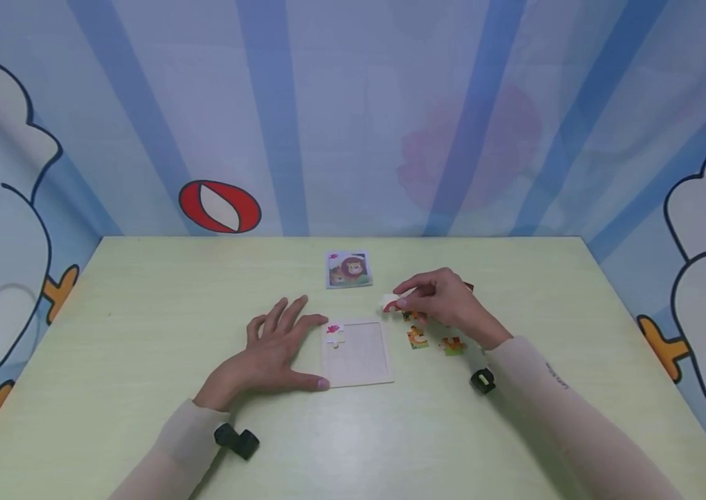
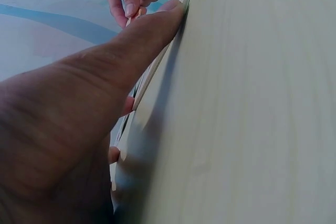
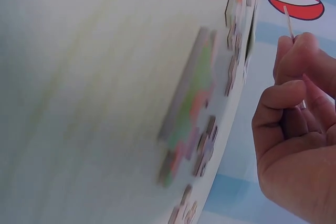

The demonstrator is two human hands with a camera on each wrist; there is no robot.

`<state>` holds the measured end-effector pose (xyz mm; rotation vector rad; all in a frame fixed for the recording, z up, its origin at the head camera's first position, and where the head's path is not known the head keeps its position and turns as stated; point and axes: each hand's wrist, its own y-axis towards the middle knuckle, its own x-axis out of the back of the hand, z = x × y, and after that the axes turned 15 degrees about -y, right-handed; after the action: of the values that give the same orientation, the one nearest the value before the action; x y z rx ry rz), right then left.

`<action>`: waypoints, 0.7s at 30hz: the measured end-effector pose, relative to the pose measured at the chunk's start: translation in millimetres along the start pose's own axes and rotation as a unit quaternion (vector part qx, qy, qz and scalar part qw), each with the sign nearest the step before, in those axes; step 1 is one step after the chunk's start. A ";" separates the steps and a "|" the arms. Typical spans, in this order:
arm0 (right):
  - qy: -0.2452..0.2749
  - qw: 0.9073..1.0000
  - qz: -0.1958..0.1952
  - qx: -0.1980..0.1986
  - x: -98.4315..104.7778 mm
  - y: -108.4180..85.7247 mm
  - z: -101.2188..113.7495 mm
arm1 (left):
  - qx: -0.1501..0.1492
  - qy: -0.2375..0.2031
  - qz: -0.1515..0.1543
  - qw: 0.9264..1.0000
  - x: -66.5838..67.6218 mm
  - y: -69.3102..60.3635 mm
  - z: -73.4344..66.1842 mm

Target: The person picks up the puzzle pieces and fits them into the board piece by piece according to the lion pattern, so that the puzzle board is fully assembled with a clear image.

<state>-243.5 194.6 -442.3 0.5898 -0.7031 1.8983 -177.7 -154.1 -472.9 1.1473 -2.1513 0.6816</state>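
Note:
The square puzzle frame (image 1: 359,354) lies on the table, with one piece (image 1: 335,335) bearing a pink mark in its top left corner. My left hand (image 1: 272,354) is spread at the frame's left side, thumb and a fingertip touching its edge. Above the table, right of the frame's top corner, my right hand (image 1: 447,302) pinches a white and red puzzle piece (image 1: 390,303) between thumb and fingers. In the right wrist view the right hand (image 3: 299,124) holds that piece (image 3: 289,22) edge-on. Under and beside this hand lie loose pieces (image 1: 417,337), partly hidden.
Behind the frame lies a square picture card (image 1: 349,269) showing a lion. Another loose piece (image 1: 453,346) is near the right wrist. A printed curtain (image 1: 353,118) stands along the table's far edge. Dark wrist devices (image 1: 237,441) are on both arms.

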 end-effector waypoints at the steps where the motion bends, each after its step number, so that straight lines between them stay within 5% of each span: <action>1: 0.001 1.000 0.001 -0.001 -1.1 -0.1 0.8 | 0.000 0.002 0.000 1.000 -0.1 0.2 0.1; 21: 0.040 0.998 0.035 0.019 -22.7 -2.7 20.0 | 0.000 -0.003 -0.005 1.000 -0.8 0.9 -1.3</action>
<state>-230.2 167.3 -442.5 0.5156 -0.6433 1.9935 -177.7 -152.4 -472.8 1.1598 -2.1486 0.6740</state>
